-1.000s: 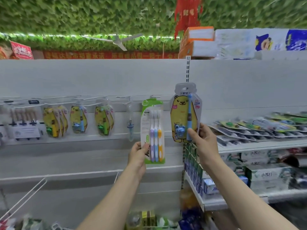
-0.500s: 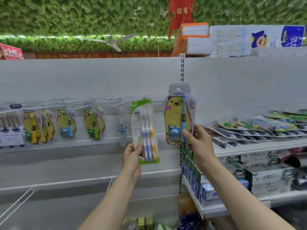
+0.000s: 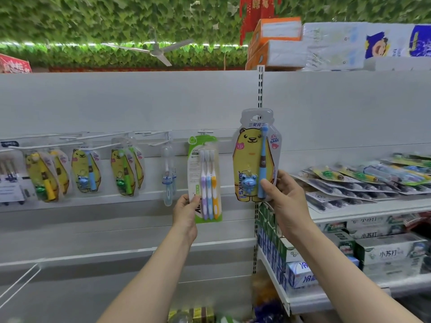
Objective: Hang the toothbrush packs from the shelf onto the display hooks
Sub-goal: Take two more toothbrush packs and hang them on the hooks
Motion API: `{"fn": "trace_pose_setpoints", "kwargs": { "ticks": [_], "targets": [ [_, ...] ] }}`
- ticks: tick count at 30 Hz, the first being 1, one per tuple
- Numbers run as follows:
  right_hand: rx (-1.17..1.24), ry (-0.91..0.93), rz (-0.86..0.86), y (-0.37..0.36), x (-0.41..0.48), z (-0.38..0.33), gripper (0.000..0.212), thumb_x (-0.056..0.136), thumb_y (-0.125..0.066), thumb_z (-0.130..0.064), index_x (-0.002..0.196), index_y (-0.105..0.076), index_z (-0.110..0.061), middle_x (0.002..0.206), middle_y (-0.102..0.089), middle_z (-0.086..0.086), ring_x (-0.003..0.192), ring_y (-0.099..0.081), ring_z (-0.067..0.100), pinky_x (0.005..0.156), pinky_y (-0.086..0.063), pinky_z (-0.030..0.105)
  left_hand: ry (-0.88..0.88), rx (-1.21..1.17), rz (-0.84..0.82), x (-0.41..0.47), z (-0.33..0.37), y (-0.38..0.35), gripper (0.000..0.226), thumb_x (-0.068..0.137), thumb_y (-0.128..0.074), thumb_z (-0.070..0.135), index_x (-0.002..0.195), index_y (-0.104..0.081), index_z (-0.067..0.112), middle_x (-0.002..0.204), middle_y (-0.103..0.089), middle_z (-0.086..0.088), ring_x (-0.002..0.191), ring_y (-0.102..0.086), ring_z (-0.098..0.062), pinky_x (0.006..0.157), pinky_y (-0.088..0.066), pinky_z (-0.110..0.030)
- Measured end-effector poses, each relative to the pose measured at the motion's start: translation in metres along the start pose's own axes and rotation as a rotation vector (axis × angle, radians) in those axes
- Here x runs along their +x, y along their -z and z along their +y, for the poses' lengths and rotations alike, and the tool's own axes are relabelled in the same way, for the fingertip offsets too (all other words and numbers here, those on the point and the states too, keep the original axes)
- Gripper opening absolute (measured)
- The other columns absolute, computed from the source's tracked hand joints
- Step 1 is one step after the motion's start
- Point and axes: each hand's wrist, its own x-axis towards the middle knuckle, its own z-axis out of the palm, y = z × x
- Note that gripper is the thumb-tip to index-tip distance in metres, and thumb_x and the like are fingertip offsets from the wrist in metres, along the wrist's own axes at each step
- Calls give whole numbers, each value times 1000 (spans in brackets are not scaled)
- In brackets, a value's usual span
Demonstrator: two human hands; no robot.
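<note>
The left hand is pinching the bottom left corner of a green three-brush pack, thumb on the front and the other fingers tucked behind the card. The pack is upright and flat against the white back panel, with its top right under a hook. Honestly can't tell if the hook is through the hole or not.

The right hand is gripping a yellow bear pack by its lower right edge, with the thumb pressed on the front near the blue brush handle and the fingers wrapped around the side. That pack is upright too, just to the right of the green one and a bit higher. It's not on any hook, just held out in front of the slotted post.

Further left along the hook rail there's a small clear single-brush pack, then more bear packs hanging in bunches, some tilted.

To the right of the post, a sloped shelf has more brush packs lying flat in overlapping rows. Toothpaste boxes are stacked on the shelves below that.

On top of the unit sit some cartons. Above them is a fake-leaf ceiling with a fan.
</note>
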Motion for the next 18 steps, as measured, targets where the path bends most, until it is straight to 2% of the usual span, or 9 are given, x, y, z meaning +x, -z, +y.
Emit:
{"fn": "trace_pose_setpoints", "kwargs": {
  "ticks": [5,10,14,18],
  "targets": [
    [-7,15,-24,2,8,5,28,91,-64,-8,118,-65,-16,108,-75,4,102,-72,22,83,-59,32,1,33,16,27,-5,-4,9,97,-59,10,92,-63,16,99,-70,-4,88,-66,-19,79,-54,-35],
    [-13,15,-42,3,15,16,30,87,-66,-12,117,-65,-15,109,-75,6,103,-71,23,84,-58,32,-11,74,25,54,-9,-7,8,98,-59,11,94,-63,17,102,-69,-6,87,-66,-18,69,-53,-30],
    [-28,6,-41,8,22,23,33,84,-68,-17,117,-65,-15,111,-74,8,107,-69,26,88,-57,38,-22,80,7,72,-14,-8,8,98,-58,11,99,-63,16,103,-70,-7,90,-66,-20,76,-55,-32],
    [-52,13,-57,13,27,29,34,83,-69,-17,117,-65,-13,108,-74,7,101,-70,21,79,-56,26,-22,87,13,86,-15,-10,11,98,-58,10,107,-63,14,100,-70,-4,87,-66,-16,69,-52,-28]
  ]
}}
